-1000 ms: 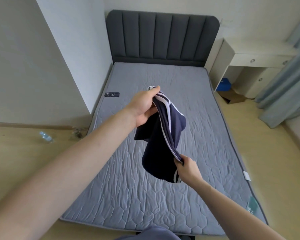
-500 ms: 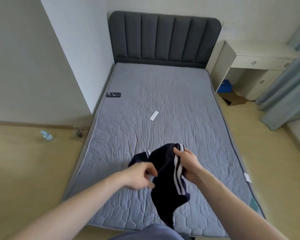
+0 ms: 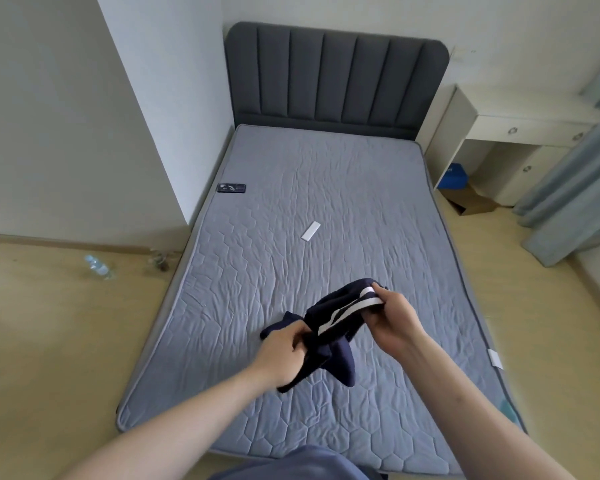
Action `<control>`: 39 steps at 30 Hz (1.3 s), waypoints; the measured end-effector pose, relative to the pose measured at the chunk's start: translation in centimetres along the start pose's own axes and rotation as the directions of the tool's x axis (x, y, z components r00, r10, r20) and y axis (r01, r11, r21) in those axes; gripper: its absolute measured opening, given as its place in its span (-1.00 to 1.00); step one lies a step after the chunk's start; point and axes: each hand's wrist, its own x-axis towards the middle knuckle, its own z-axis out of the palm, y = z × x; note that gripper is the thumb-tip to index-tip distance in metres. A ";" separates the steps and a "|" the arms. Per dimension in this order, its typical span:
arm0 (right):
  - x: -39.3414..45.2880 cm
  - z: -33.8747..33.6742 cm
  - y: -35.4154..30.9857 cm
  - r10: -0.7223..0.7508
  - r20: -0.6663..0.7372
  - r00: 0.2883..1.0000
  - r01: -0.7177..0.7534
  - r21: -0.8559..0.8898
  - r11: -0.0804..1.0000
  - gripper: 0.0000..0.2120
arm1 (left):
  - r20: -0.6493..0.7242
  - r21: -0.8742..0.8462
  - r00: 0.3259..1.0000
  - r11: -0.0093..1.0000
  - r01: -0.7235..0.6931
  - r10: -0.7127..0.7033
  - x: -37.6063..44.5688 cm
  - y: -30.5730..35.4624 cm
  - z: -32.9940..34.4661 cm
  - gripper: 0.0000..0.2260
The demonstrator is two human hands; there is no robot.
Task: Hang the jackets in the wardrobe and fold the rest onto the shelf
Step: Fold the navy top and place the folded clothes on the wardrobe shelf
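Both hands had lowered the navy shorts (image 3: 336,323) toward the mattress (image 3: 326,202). Left hand (image 3: 284,355) gripped one end — right hand (image 3: 392,320) pinched the striped edge.

Grey bed (image 3: 326,209), perhaps wooden floor (image 3: 49,323)

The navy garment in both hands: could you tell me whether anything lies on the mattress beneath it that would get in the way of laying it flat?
Nothing visible does. The left hand and right hand hold the navy garment over bare mattress.
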 end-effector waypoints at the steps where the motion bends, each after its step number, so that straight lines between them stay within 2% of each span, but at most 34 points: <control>1: 0.1 -0.8 -0.4 -0.003 -0.024 1.000 0.004 0.004 1.000 -0.79 | -0.017 -0.027 1.000 1.000 -0.010 0.010 0.3 -0.2 -0.7 -0.79; 4: 0.2 -3.1 -0.8 -0.039 -0.142 0.989 0.025 -0.101 0.995 -0.83 | -0.094 -0.084 0.992 0.992 -0.095 0.087 1.2 0.0 -3.0 -0.87; 6: 0.1 -4.5 -0.4 -0.066 -0.203 0.977 0.019 -0.221 0.975 -0.84 | -0.116 -0.061 0.977 0.980 -0.187 0.179 1.6 1.1 -4.4 -0.87; 8: -0.4 -5.2 0.3 -0.139 -0.188 0.972 0.047 -0.427 0.903 -0.66 | -0.097 -0.026 0.959 0.962 -0.270 0.267 1.9 2.8 -5.4 -0.89; 9: -0.7 -5.2 0.6 -0.206 -0.139 0.969 0.099 -0.546 0.832 -0.52 | -0.085 -0.003 0.947 0.950 -0.311 0.309 2.1 3.7 -5.7 -0.90; 11: -1.7 -4.7 1.2 -0.295 0.103 0.950 0.271 -0.739 0.616 -0.35 | -0.035 0.070 0.922 0.921 -0.383 0.386 2.5 5.5 -5.9 -0.92; 13: -2.5 -3.8 1.6 -0.210 0.369 0.906 0.424 -0.805 0.414 -0.31 | 0.030 0.153 0.900 0.888 -0.434 0.434 2.7 7.0 -5.8 -0.93; 15: -2.8 -3.3 1.8 -0.136 0.465 0.875 0.484 -0.836 0.257 -0.43 | 0.058 0.171 0.904 0.888 -0.426 0.423 2.9 8.1 -5.6 -0.93; 18: -3.0 -3.4 1.6 -0.215 0.492 0.844 0.518 -0.851 0.087 -0.80 | 0.080 0.124 0.924 0.916 -0.381 0.374 3.0 8.3 -6.0 -0.90; 20: -3.3 -3.9 1.4 -0.202 0.522 0.829 0.546 -0.833 0.089 -0.95 | 0.132 0.111 0.930 0.927 -0.357 0.342 2.9 7.4 -6.6 -0.85; 21: -3.5 -4.0 1.4 -0.178 0.536 0.825 0.558 -0.823 0.105 -0.95 | 0.164 0.131 0.932 0.929 -0.345 0.323 2.8 6.7 -6.9 -0.81; 23: -3.9 -4.1 1.5 -0.137 0.548 0.825 0.564 -0.815 0.132 -0.91 | 0.241 0.221 0.934 0.922 -0.317 0.263 2.7 4.9 -7.2 -0.73; 25: -4.0 -4.0 1.6 -0.123 0.552 0.825 0.565 -0.807 0.169 -0.88 | 0.314 0.374 0.928 0.872 -0.316 0.201 2.7 2.7 -7.1 -0.67; 28: -3.9 -4.1 1.5 -0.146 0.550 0.822 0.569 -0.788 0.236 -0.86 | 0.357 0.507 0.930 0.817 -0.274 0.090 2.1 -0.8 -6.7 -0.66; 30: -3.8 -4.4 1.3 -0.186 0.542 0.820 0.572 -0.768 0.287 -0.86 | 0.363 0.466 0.932 0.867 -0.175 -0.006 1.4 -2.9 -6.3 -0.61; 31: -3.8 -4.5 1.2 -0.206 0.534 0.820 0.572 -0.755 0.320 -0.86 | 0.364 0.391 0.930 0.915 -0.098 -0.056 0.9 -3.7 -6.0 -0.54; 34: -3.8 -4.5 0.6 -0.247 0.508 0.825 0.565 -0.721 0.402 -0.85 | 0.382 0.033 0.918 0.994 0.105 -0.110 -0.2 -4.6 -4.6 -0.38; 36: -3.9 -4.2 0.2 -0.266 0.506 0.820 0.572 -0.713 0.406 -0.85 | 0.343 -0.038 0.937 0.996 0.078 -0.061 -0.7 -4.0 -3.2 -0.21; 38: -3.9 -3.9 0.1 -0.286 0.508 0.812 0.583 -0.708 0.399 -0.85 | 0.258 0.054 0.966 0.998 -0.044 0.029 -0.8 -2.9 -1.7 -0.13; 39: -3.8 -3.8 0.1 -0.299 0.505 0.810 0.587 -0.709 0.391 -0.86 | 0.193 0.107 0.979 0.990 -0.094 0.072 -0.7 -2.6 -1.0 -0.17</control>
